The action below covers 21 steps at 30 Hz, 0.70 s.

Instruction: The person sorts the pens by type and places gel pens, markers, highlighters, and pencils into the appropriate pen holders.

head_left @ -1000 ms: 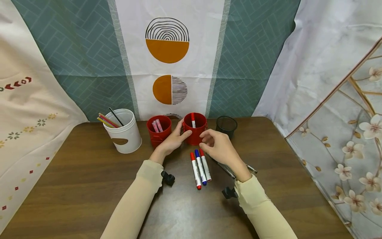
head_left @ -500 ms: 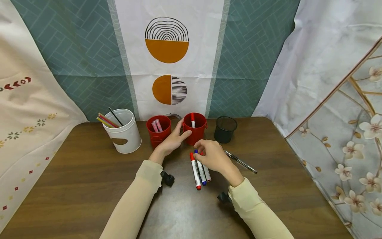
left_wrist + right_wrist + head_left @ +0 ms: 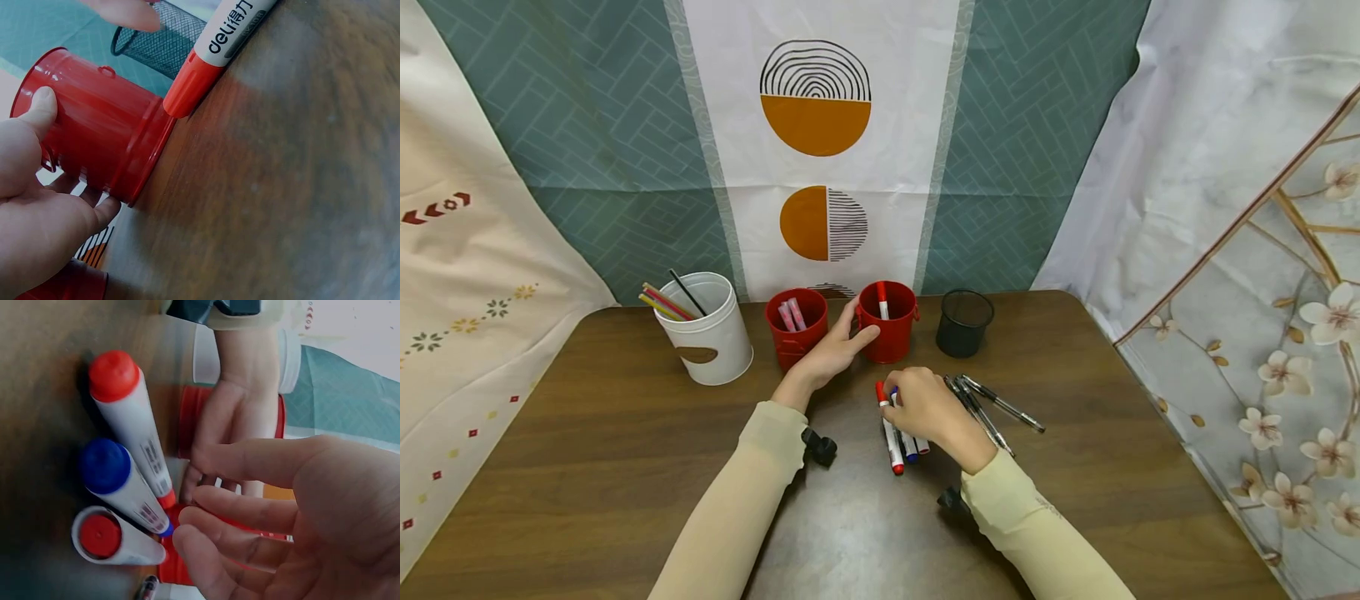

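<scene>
My left hand [image 3: 831,354] holds the side of a red metal bucket [image 3: 887,335], thumb in front near the rim and fingers behind it, as the left wrist view shows. A red-capped marker [image 3: 882,302] stands inside that bucket. In front of it, three whiteboard markers lie side by side: a red one [image 3: 128,419], a blue one [image 3: 128,487] and another red one [image 3: 140,550]. My right hand [image 3: 928,407] is over their cap ends and partly covers them. Its fingers [image 3: 244,506] are loosely bent, with nothing between thumb and fingertips in the right wrist view.
Black pens [image 3: 1003,404] lie right of my right hand. Along the back stand a white bucket [image 3: 718,350] with colored pencils, a second red bucket [image 3: 790,350] with pink-and-white sticks, and a black mesh cup [image 3: 962,333]. A patterned curtain [image 3: 1000,167] hangs behind the table.
My right hand has moved left and toward me, from beside the held bucket to over the markers. More of the mesh cup and pens now shows. The left hand stays on the bucket.
</scene>
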### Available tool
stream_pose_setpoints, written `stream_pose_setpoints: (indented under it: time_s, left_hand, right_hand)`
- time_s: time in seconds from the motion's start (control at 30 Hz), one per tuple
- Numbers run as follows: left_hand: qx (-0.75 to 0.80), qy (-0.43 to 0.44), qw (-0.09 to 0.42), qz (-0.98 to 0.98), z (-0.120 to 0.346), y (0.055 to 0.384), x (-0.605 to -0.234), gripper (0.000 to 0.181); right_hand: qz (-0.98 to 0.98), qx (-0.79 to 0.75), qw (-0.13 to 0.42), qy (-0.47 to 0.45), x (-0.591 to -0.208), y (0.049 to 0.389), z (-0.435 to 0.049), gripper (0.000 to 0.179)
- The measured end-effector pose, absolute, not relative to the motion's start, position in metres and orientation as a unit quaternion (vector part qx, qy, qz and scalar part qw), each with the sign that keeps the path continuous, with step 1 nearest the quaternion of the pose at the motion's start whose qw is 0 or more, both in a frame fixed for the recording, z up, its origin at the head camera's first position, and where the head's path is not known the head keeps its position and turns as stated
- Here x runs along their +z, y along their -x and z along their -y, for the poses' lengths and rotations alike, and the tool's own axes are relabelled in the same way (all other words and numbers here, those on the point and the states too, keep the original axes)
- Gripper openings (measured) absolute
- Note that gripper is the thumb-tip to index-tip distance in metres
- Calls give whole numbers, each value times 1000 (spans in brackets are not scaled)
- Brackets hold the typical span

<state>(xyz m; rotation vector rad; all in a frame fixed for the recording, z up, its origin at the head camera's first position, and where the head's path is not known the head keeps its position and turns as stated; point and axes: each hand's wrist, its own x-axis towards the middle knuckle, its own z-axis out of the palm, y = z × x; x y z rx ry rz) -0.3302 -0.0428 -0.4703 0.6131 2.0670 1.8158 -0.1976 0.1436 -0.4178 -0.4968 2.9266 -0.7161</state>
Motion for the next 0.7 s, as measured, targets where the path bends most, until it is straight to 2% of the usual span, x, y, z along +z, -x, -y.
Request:
stream_pose_setpoints:
  time_s: [0.2,0.7]
  left_hand:
    - [635,-212,161,-726,42,329,-469,82]
    - [628,-207,165,-732,43,330,-470,83]
  right_hand:
    - [-968,-192,39,156,-424,196,-138,18]
    - [-970,-169,53,169,-430,191,-130,17]
